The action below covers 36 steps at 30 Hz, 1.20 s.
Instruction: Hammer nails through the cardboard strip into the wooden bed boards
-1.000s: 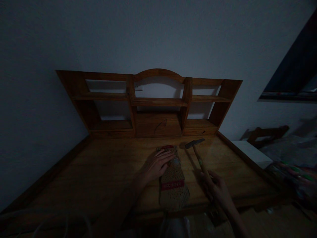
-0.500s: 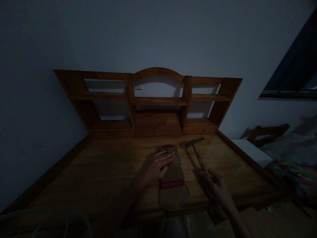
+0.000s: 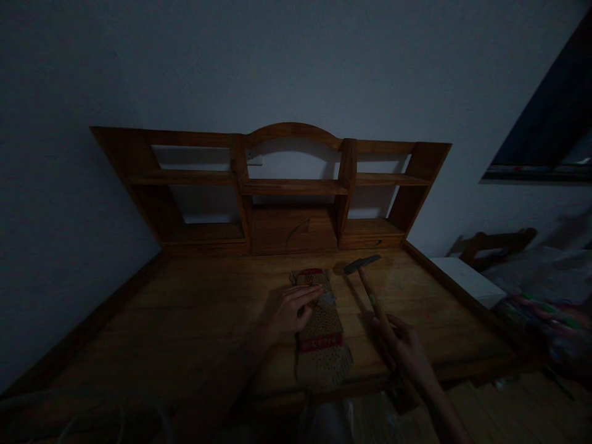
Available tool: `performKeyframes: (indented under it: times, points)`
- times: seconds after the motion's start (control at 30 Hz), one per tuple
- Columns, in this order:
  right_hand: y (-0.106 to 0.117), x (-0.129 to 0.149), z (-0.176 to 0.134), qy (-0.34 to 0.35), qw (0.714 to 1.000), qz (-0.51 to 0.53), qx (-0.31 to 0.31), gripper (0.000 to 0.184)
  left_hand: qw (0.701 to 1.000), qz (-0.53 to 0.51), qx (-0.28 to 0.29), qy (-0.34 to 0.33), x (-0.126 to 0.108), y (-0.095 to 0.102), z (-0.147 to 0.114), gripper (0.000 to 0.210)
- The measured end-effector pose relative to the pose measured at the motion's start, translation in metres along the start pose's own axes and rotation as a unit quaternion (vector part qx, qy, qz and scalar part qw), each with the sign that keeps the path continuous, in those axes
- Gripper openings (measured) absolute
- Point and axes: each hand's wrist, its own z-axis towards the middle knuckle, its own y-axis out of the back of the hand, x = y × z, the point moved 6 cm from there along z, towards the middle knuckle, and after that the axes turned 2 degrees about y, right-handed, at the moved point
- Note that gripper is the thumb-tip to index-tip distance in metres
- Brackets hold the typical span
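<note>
A hammer (image 3: pixel 369 285) with a dark metal head and a wooden handle is in my right hand (image 3: pixel 403 346). My fingers are closed round the lower handle, and the head points away from me just above the desk. My left hand (image 3: pixel 292 313) is over the upper part of a flattened piece of printed cardboard (image 3: pixel 320 361). Its fingers stretch to the right, with the thumb apart below them, and I see nothing held. The cardboard is brown with dark specks and red bands, with ragged edges. In the dim light, small details under the fingers are hidden.
The wooden desk (image 3: pixel 198 308) has a raised rim and a shelf unit (image 3: pixel 296 187) along its back, against the wall. To the right stand a white surface (image 3: pixel 467 280), a wooden chair back (image 3: pixel 502 243) and a plastic-covered pile (image 3: pixel 531 308). Pale cables curve at lower left.
My left hand's fingers have drawn closer together and shifted slightly on the cardboard. The hammer stays nearly where it was in my right hand, and the view has shifted a little.
</note>
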Motion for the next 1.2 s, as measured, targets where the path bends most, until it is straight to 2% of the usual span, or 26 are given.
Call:
performKeyframes:
  times: [0.1,0.2,0.3,0.4,0.5,0.6,0.7,0.83,1.0,1.2]
  points:
    - [0.000,-0.002,0.000,0.000,1.000,-0.003,-0.004,0.042,0.997,-0.049,-0.026,0.057,0.013,0.000,0.002,0.039]
    - [0.000,-0.003,0.001,0.007,1.000,-0.012,0.001,0.041,0.993,-0.080,0.017,0.087,0.025,-0.005,0.004,0.021]
    - [0.002,0.000,0.001,0.009,1.000,-0.027,-0.005,0.041,0.989,-0.091,0.066,0.097,0.032,-0.011,0.004,0.012]
    - [0.002,0.002,0.000,-0.002,1.000,-0.019,0.000,0.043,0.988,-0.094,0.076,0.093,0.034,-0.016,0.003,0.008]
    - [0.000,0.002,-0.001,-0.025,1.000,-0.008,-0.004,0.047,0.990,-0.090,0.062,0.094,0.033,-0.017,0.003,0.009]
    - [0.001,0.005,-0.001,-0.008,1.000,-0.015,-0.024,0.046,0.989,-0.086,0.035,0.116,0.035,-0.011,0.004,0.012]
    - [0.002,0.005,-0.001,0.010,0.999,-0.020,-0.034,0.045,0.984,-0.102,-0.009,0.144,0.038,0.001,0.006,0.012]
    - [0.001,-0.003,0.000,-0.009,1.000,-0.022,-0.015,0.043,0.973,-0.152,-0.070,0.157,0.043,0.011,0.007,0.007]
    - [0.001,-0.002,-0.001,-0.011,0.999,-0.020,-0.024,0.044,0.962,-0.226,-0.055,0.143,0.044,0.004,0.009,0.010]
    - [0.003,0.005,-0.001,-0.009,0.999,-0.034,-0.030,0.049,0.969,-0.193,-0.050,0.147,0.039,0.008,0.008,0.015]
